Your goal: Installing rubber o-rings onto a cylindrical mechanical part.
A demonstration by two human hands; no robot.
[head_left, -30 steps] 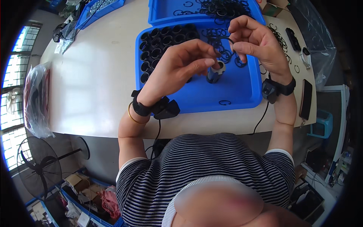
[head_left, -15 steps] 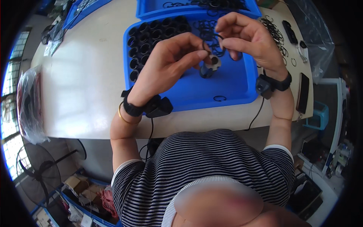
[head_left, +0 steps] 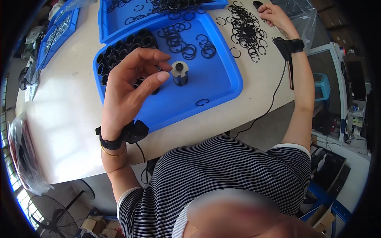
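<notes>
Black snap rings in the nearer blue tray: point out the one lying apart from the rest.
The lone snap ring near the front edge of the blue tray, just below the grey-topped cylinder; the others cluster at the tray's far end.

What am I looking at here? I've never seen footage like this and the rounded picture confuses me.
A wide-angle camera worn on a person's head looks down at their own hands, bending straight edges. The left hand hovers over a blue tray, fingers next to a small grey-topped cylinder standing in it. The right hand reaches far out beside a pile of black snap rings on the white table. Whether it grips something is hard to tell. Both wrists wear black bands with cables.
</notes>
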